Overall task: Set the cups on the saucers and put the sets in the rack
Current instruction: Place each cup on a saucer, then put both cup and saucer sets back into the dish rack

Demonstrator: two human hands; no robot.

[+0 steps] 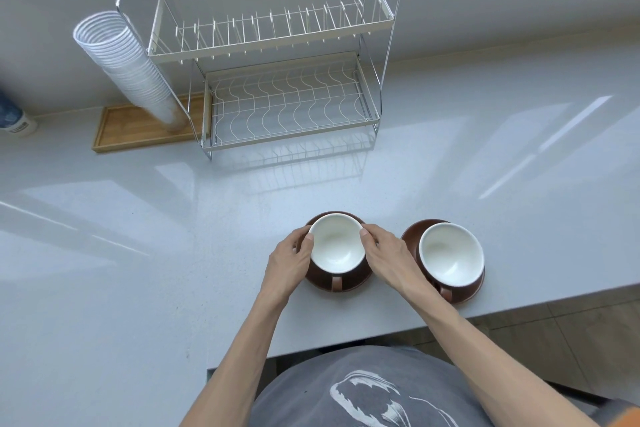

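The near cup (pixel 337 246) sits on its saucer (pixel 323 282) at the table (pixel 138 253) edge, pinched at the rim by left hand (pixel 289 258) & right hand (pixel 386 258), each grip curled on the cup only. If lifted thus, the saucer may be left behind or slip off. The 2nd set (pixel 450 255) just beside could be knocked; rack (pixel 291 104) wires further back may tip a set.

The desk (pixel 138 253) is smooth, glossy grey stone. The rack (pixel 270 55) is shiny metal wire; the tray (pixel 117 135) beside it, matt wood. The cups (pixel 337 243) look glazed ceramic.
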